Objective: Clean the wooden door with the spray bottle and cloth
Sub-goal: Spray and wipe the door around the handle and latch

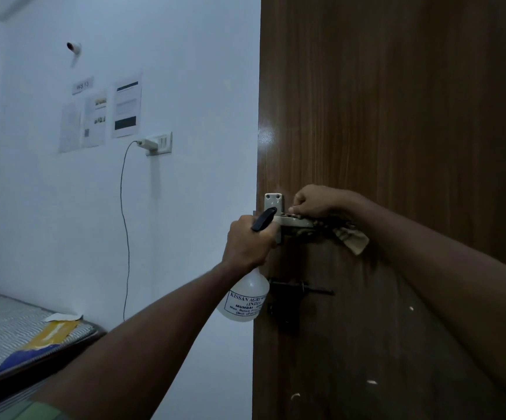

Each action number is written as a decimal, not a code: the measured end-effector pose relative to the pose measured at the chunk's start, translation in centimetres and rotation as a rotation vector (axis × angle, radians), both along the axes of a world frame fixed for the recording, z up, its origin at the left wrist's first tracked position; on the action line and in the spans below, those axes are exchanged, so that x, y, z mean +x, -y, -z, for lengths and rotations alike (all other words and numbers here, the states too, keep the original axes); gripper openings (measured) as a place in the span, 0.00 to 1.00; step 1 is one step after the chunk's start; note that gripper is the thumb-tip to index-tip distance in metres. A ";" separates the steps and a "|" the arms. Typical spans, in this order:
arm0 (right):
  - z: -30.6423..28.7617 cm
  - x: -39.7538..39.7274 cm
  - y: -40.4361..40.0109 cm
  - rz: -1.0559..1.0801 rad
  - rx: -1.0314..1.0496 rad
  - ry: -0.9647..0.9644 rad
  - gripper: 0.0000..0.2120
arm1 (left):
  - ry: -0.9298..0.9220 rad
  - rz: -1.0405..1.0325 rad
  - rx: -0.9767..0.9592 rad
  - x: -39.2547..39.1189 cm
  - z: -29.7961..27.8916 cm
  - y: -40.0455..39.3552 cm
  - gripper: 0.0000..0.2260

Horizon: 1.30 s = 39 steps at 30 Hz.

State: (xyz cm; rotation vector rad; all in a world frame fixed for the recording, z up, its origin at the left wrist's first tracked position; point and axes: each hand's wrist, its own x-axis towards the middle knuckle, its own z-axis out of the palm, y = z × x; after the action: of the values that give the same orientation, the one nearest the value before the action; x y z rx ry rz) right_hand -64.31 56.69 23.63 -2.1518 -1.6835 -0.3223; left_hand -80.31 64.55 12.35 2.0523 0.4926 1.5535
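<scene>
Item: wooden door, dark brown, standing at the right of the view, its free edge running down the middle of the picture. Fittings: a pale metal handle on a screwed plate near that edge, and a black bolt lower down. Left hand is gripping the neck of the spray bottle, fingers curled round it just below the black trigger; the clear bottle body is hanging under the fist, beside the door edge, its nozzle turned toward the handle. Right hand is pressing down on top of the handle, fingers curled and pinching the cloth, a tan rag trailing out below and to the right of the hand, against the door face. Progress, as a judgement: work is sitting at the handle area (mid-height, edge side); a shiny patch is showing on the door edge above the handle, though whether it is wet spray or only glare cannot be told. Pale flecks are showing on the lower panel, so that part looks as if it is awaiting wiping. The upper panel is showing no clear marks; whether it has been done cannot be told. Remaining, likely: handle surround, bolt region, lower panel.
</scene>
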 end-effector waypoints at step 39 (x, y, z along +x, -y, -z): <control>8.0 -0.5 -2.2 -0.325 0.594 0.757 0.18 | 0.105 -0.056 -0.013 -0.1 1.7 -1.5 0.23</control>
State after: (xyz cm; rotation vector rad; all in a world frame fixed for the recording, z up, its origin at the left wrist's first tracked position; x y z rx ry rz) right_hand -64.76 58.85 15.64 -1.3507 -1.9173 -1.4609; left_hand -80.39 66.08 10.67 1.9510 0.5233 1.6767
